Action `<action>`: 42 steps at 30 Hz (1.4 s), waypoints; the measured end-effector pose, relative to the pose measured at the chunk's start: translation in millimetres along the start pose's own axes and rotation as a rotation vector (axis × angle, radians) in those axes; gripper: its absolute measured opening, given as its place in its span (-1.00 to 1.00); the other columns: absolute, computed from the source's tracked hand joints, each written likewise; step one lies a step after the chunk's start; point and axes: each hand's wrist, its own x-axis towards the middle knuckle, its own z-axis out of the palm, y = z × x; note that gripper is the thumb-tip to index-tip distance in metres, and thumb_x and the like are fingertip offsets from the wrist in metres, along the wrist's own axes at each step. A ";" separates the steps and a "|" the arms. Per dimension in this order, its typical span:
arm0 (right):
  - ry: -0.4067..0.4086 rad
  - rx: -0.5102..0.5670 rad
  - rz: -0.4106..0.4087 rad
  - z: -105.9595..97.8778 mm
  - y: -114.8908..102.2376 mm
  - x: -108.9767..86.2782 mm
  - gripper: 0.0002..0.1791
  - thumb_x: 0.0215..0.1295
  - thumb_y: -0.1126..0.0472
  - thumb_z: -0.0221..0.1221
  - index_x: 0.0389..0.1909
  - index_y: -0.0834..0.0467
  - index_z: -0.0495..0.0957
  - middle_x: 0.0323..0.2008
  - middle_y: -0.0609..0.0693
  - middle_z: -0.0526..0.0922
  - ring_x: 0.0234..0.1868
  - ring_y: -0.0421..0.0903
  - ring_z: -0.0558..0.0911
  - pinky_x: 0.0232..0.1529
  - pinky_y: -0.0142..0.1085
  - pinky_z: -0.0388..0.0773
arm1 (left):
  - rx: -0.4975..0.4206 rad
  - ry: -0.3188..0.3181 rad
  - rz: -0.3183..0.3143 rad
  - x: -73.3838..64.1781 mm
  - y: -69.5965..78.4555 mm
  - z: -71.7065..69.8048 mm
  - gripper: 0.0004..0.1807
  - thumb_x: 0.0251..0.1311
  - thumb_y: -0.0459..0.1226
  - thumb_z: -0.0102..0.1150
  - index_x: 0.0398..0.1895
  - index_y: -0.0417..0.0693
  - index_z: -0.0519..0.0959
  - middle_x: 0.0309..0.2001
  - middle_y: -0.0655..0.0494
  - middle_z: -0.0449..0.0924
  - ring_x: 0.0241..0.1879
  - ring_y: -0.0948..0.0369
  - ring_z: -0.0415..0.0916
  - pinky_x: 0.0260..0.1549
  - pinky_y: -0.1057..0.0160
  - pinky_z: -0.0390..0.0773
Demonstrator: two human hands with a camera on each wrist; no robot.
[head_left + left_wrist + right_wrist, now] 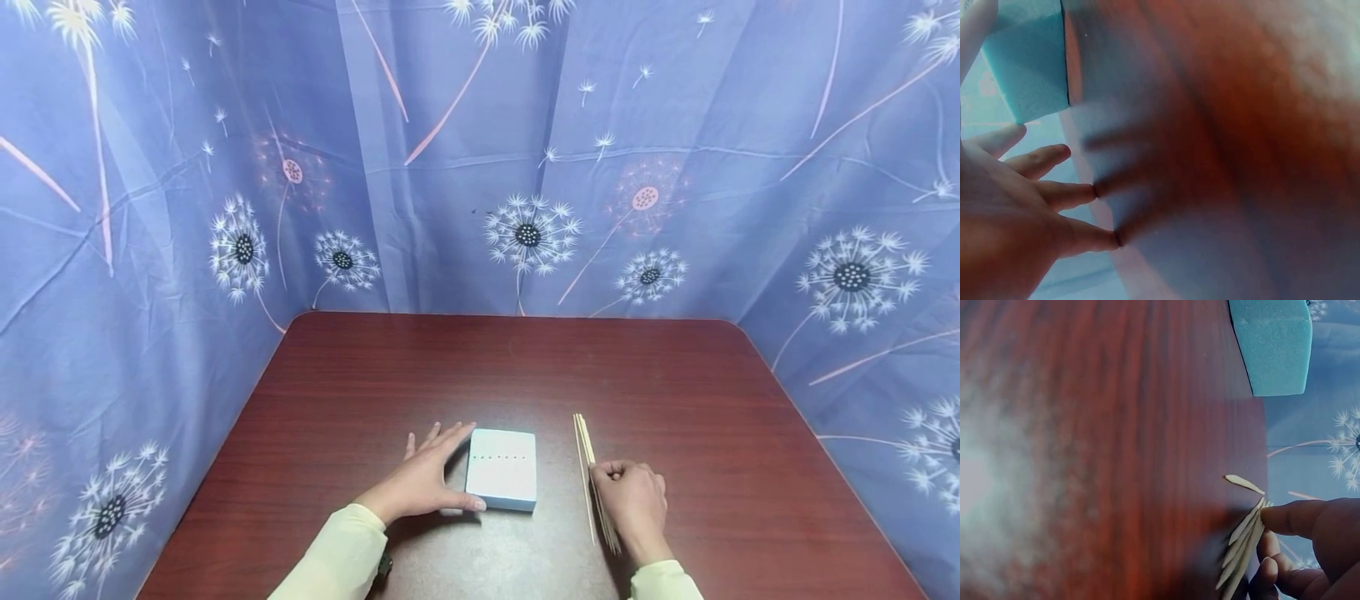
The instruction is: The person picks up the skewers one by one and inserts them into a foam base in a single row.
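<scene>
On the table lies a light blue foam-like block, a row of small dark holes across its top. My left hand is at its left side with fingers spread, the index fingertip at the far corner and the thumb at the near edge. In the left wrist view the straight fingers show beside the block. To the right, my right hand pinches a bundle of thin bamboo skewers between thumb and index finger. Their pointed ends fan out in the right wrist view, with a single skewer slightly apart.
The dark red wood-grain table has rounded far corners. A blue curtain with a dandelion print hangs behind it and along both sides. Light glares off the tabletop near the front.
</scene>
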 end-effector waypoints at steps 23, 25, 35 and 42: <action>0.000 0.210 0.077 -13.4 -8.5 0.6 -0.58 0.50 -0.01 0.23 -0.03 0.29 0.77 -0.27 0.10 0.77 -0.32 0.00 0.59 -0.31 -0.18 0.50 | -0.001 0.012 -0.005 0.7 0.1 0.1 0.30 -0.10 0.27 0.64 0.68 0.02 0.19 0.64 -0.22 0.16 0.64 -0.36 -0.15 0.42 -0.61 -0.41; -0.008 0.249 0.088 -15.1 -10.6 0.3 -0.56 0.52 -0.01 0.22 0.02 0.31 0.74 -0.32 0.08 0.75 -0.40 -0.04 0.56 -0.38 -0.23 0.47 | -0.003 0.011 -0.007 0.5 0.5 0.2 0.30 -0.10 0.27 0.64 0.68 0.02 0.19 0.64 -0.22 0.16 0.64 -0.36 -0.15 0.42 -0.61 -0.41; 0.093 0.343 0.043 -18.8 -24.9 -0.5 -0.63 0.54 0.05 0.22 -0.01 0.29 0.74 -0.30 0.10 0.82 -0.36 -0.14 0.65 -0.32 -0.35 0.50 | 0.003 0.014 -0.011 0.2 1.6 -0.6 0.30 -0.11 0.27 0.64 0.67 0.01 0.21 0.63 -0.20 0.19 0.64 -0.36 -0.13 0.42 -0.61 -0.40; 0.213 0.454 -0.024 -21.9 -45.5 -5.7 -0.80 0.51 0.09 0.28 -0.17 0.14 0.76 -0.36 -0.01 0.81 -0.53 -0.26 0.50 -0.53 -0.41 0.37 | 0.004 0.021 -0.013 0.5 2.0 1.1 0.31 -0.13 0.26 0.66 0.67 -0.01 0.22 0.62 -0.18 0.20 0.63 -0.37 -0.12 0.41 -0.62 -0.40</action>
